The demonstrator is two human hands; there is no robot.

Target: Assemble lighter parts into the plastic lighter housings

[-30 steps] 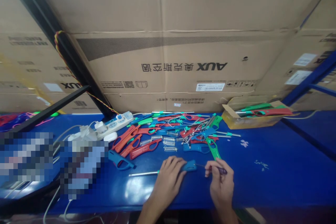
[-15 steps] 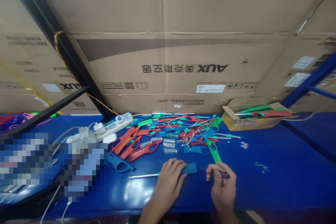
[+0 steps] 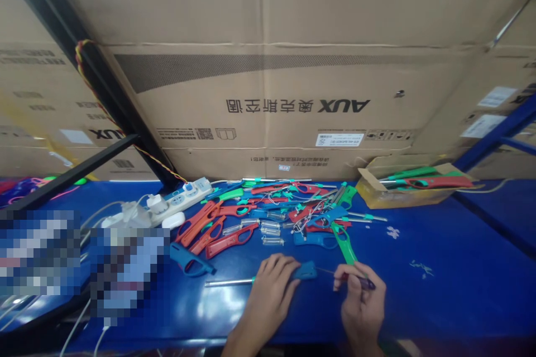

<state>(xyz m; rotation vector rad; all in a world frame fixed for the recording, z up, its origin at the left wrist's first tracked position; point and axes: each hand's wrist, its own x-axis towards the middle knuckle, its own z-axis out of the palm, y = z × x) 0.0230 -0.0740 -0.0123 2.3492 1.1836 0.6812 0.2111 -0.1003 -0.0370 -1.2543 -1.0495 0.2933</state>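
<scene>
Under my left hand (image 3: 274,284) lies a blue gas lighter (image 3: 306,270), its metal tube (image 3: 226,283) pointing left along the table; my fingers wrap over its handle. My right hand (image 3: 363,301) is closed around the dark handle of a screwdriver (image 3: 360,281). The screwdriver's thin shaft points left and its tip is close to the blue handle's right end; whether it touches I cannot tell. Beyond my hands lie loose red handle shells (image 3: 232,239), a blue shell (image 3: 190,259), a green shell (image 3: 344,242) and several small clear fuel tanks (image 3: 272,240).
A cardboard box (image 3: 389,199) with lighters stands at the back right. A white power strip (image 3: 184,201) with plugs is at the back left, with blurred-out devices in front. White scraps (image 3: 392,232) lie on the blue table (image 3: 460,284). Large cartons (image 3: 251,78) form the back wall.
My right hand and the screwdriver have shifted slightly right, with the tip a little farther from the lighter's handle. My left hand stays on the lighter. The view has moved slightly.
</scene>
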